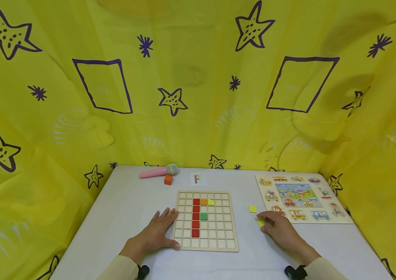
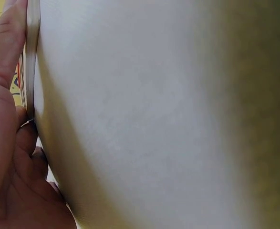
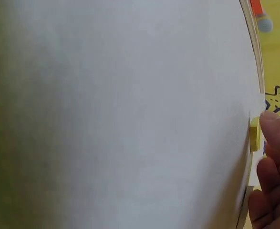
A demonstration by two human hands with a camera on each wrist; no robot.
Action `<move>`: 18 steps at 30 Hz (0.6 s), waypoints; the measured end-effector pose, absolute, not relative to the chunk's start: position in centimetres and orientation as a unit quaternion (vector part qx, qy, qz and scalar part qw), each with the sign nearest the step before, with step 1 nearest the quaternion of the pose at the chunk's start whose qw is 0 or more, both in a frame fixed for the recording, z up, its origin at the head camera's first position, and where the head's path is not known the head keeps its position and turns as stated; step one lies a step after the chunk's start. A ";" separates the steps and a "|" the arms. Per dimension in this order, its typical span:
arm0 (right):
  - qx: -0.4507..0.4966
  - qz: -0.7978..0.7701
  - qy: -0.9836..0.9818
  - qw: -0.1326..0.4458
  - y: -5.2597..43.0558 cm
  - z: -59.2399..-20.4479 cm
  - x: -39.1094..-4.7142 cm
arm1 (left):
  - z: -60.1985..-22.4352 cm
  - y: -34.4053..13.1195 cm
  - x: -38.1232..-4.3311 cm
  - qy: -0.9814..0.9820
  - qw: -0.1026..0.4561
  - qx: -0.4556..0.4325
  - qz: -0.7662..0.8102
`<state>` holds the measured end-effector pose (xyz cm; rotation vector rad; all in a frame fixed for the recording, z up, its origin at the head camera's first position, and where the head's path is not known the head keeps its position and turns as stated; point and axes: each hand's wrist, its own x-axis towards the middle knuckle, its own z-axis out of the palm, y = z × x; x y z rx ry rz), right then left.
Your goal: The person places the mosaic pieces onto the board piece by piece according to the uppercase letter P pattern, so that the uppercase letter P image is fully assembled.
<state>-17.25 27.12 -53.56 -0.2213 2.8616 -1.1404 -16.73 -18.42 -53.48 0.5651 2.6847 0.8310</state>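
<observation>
A wooden grid board [image 1: 215, 247] lies on the table. Several red tiles [image 1: 196, 216] form a column in it, with an orange tile [image 1: 203, 202], a yellow tile with an uneven outline [image 1: 211, 202] and a green tile [image 1: 204, 216] to their right. My left hand [image 1: 157, 233] rests at the board's left edge, fingers spread and thumb on the near left corner. Right of the board, my right hand [image 1: 282, 230] pinches a yellow tile [image 3: 255, 134] at the table surface between thumb and fingers. Another yellow tile [image 1: 252, 209] lies just beyond that hand.
A picture puzzle board [image 1: 327, 218] with vehicles lies at the right, close behind my right hand. Behind the grid board are a small printed grid card [image 1: 198, 179], an orange cube [image 1: 168, 179] and a pink toy microphone [image 1: 154, 172]. A yellow patterned curtain [image 1: 198, 136] surrounds the table.
</observation>
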 end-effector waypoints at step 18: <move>-0.076 -0.353 0.932 0.027 27.7 -53.7 -17.2 | -53.8 -18.5 -16.8 0.929 0.133 0.198 0.284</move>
